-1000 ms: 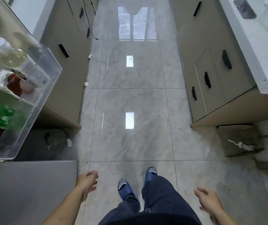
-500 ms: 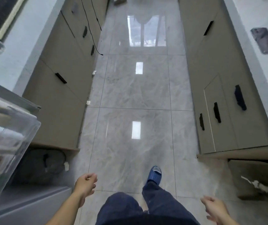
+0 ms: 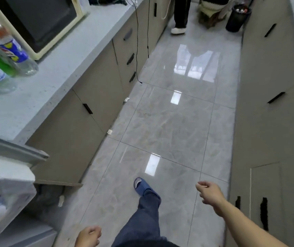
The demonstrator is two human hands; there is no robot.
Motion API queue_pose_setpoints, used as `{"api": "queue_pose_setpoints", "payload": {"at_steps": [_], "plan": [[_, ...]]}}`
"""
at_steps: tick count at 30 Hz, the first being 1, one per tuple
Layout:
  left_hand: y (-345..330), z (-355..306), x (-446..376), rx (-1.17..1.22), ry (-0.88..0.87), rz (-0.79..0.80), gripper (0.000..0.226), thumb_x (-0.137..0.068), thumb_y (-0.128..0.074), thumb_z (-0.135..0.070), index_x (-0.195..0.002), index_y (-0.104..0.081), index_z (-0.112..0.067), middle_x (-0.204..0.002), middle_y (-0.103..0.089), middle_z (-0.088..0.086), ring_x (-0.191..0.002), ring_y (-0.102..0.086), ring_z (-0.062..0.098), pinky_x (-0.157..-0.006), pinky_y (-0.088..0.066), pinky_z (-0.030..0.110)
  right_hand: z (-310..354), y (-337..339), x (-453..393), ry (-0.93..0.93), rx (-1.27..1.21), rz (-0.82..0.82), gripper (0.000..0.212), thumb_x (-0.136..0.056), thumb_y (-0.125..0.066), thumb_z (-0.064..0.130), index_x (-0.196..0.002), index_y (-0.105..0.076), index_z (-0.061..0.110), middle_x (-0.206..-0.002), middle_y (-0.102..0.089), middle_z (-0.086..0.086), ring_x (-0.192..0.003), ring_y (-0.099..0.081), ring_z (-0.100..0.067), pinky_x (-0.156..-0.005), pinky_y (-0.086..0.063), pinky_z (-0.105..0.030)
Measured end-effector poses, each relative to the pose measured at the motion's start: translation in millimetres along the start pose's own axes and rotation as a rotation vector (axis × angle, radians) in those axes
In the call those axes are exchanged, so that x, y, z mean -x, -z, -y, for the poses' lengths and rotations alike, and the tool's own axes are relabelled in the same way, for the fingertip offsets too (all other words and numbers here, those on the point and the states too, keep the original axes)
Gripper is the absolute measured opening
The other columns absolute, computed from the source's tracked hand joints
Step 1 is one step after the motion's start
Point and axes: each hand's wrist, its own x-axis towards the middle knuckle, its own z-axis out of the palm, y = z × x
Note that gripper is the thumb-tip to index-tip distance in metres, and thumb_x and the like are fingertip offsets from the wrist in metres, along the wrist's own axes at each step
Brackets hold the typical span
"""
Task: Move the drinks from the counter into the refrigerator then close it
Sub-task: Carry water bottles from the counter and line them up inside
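— What do we have on the left?

— A pale speckled stone counter (image 3: 53, 72) with clear plastic bottles (image 3: 8, 56) standing at its near end, round-bodied, with blue, yellow and green labels. The frame edge cuts them off, so we cannot count them. Behind them sits a cream-framed microwave (image 3: 35, 20) with a dark door.

— And the refrigerator?

— Only its open door (image 3: 8, 175) shows at lower left: a grey edge and a blurred translucent shelf. What it holds we cannot make out.

— Our hands?

— Both carry nothing. The left hand (image 3: 89, 237) hangs low with loosely curled fingers, partly cut off. The right hand (image 3: 210, 193) reaches out over the glossy grey marbled floor tiles (image 3: 169, 122), fingers relaxed.

— Anything else?

— One blue slipper (image 3: 141, 187) ahead, beneath dark denim.
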Motion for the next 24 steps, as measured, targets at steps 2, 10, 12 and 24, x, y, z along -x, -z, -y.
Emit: {"api": "queue_pose_setpoints", "payload": {"at_steps": [2,10,12,24], "plan": [[-2,-30,-9,0.046,0.058,-0.004,0.023,-0.088,-0.069,-0.016,-0.066,-0.065,-0.009,-0.068,-0.069,0.013,-0.066,-0.066,0.027,-0.071,-0.050,0.032,36,-2,-18,0.028,0.064,0.006,0.019,-0.092,-0.065,0.018,-0.109,-0.066,0.010,-0.074,-0.055,0.001,-0.063,-0.048,-0.014,-0.058,-0.039,-0.024],[19,-190,-35,0.307,-0.020,-0.007,0.016,-0.096,-0.055,-0.021,-0.094,-0.067,-0.010,-0.094,-0.068,0.010,-0.081,-0.063,0.025,-0.067,-0.050,0.029,171,-22,-85,0.088,0.346,0.119,0.009,-0.090,-0.063,0.016,-0.084,-0.063,0.009,-0.064,-0.048,-0.005,-0.057,-0.040,-0.020,-0.052,-0.032,-0.026],[27,-221,-37,0.392,-0.049,-0.030,0.014,-0.097,-0.054,-0.022,-0.100,-0.065,-0.013,-0.099,-0.067,0.008,-0.088,-0.064,0.024,-0.072,-0.053,0.032,203,-31,-101,0.104,0.405,0.120,0.008,-0.089,-0.067,0.018,-0.090,-0.065,0.011,-0.069,-0.057,-0.006,-0.059,-0.048,-0.022,-0.051,-0.039,-0.025],[33,-291,-32,0.695,0.187,-0.262,0.009,-0.090,-0.062,-0.032,-0.092,-0.069,-0.027,-0.095,-0.073,0.004,-0.081,-0.069,0.022,-0.066,-0.055,0.029,410,-159,-207,0.427,0.829,0.440,0.020,-0.078,-0.074,-0.010,-0.061,-0.068,0.000,-0.084,-0.072,-0.025,-0.086,-0.062,-0.030,-0.064,-0.042,-0.004]]}}
